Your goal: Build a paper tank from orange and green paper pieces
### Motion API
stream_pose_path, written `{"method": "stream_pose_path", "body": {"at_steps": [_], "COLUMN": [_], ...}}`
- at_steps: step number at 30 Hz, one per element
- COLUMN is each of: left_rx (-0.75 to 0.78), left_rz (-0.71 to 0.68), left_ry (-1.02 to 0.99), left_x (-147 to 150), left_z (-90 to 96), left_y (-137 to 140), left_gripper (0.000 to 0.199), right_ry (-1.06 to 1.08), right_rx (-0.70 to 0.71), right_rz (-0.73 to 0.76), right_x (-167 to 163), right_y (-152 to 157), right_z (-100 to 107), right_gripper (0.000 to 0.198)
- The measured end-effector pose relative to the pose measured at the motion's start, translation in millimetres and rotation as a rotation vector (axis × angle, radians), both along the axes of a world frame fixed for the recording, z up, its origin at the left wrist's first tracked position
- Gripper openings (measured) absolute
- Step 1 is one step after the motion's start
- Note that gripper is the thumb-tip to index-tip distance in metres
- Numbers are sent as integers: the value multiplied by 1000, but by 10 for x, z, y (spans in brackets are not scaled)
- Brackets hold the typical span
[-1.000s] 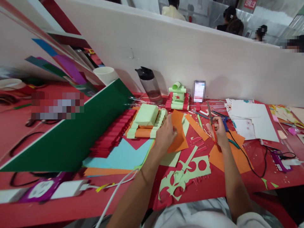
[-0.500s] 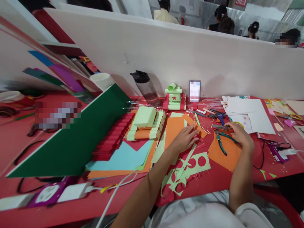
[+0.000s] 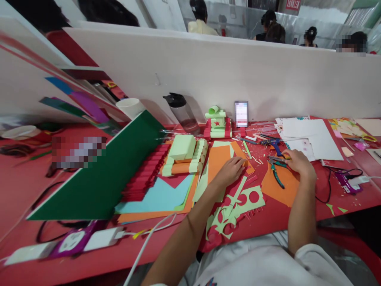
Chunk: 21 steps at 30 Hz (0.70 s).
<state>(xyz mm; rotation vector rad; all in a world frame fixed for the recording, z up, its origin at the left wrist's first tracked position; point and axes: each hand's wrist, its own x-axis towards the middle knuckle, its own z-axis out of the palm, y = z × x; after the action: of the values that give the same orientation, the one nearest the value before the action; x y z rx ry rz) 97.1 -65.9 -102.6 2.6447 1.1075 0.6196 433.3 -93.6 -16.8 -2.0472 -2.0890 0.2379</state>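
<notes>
My left hand (image 3: pixel 231 171) rests low over the table with its fingers curled together, fingertips on a small orange paper strip (image 3: pixel 249 168). Farther right, my right hand (image 3: pixel 301 163) has its fingers closed around the yellow handles of a pair of scissors, whose blades (image 3: pixel 273 159) point left; the hand hides most of the handles. Beneath it lie teal-handled pliers (image 3: pixel 277 177) on an orange sheet (image 3: pixel 278 192). Pale green paper with round holes cut out (image 3: pixel 250 200) lies nearer my body, below my left hand.
A model of green and red paper rolls (image 3: pixel 218 126) stands by the partition beside a phone (image 3: pixel 241 114) and a bottle (image 3: pixel 182 113). To the left are a boxy green-orange paper piece (image 3: pixel 183 147), red corrugated paper (image 3: pixel 143 178) and a leaning green board (image 3: pixel 98 174). A blue glue gun (image 3: pixel 275 146) lies behind the pliers.
My left hand's fingers have drawn closer together over the orange strip. The right hand has closed more on the scissors, whose yellow handle shows less. The view has shifted slightly.
</notes>
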Motion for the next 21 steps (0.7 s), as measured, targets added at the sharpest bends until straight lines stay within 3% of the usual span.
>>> {"method": "stream_pose_path", "body": {"at_steps": [5,8,10,15,21], "left_rx": [4,-19,-44,-71,-128], "left_rz": [35,39,31,44,45], "left_ry": [-11,-35,-65,-106,-195], "left_x": [5,9,11,7,6], "left_z": [-5,-19,-19,12,4], "left_y": [13,26,30,24,38], "left_gripper": [34,32,29,30,34], "right_ry": [259,223,131,51,127], "right_rx": [-79,-113,-129,-153,-110], "right_rz": [227,315,301,209,240], "right_x": [-820,-1291,-1495,-1639,-1541], "right_y": [37,30,20,49,150], "right_z": [99,-24,-132,-298,-420], "right_gripper": [24,27,39,60,49]}}
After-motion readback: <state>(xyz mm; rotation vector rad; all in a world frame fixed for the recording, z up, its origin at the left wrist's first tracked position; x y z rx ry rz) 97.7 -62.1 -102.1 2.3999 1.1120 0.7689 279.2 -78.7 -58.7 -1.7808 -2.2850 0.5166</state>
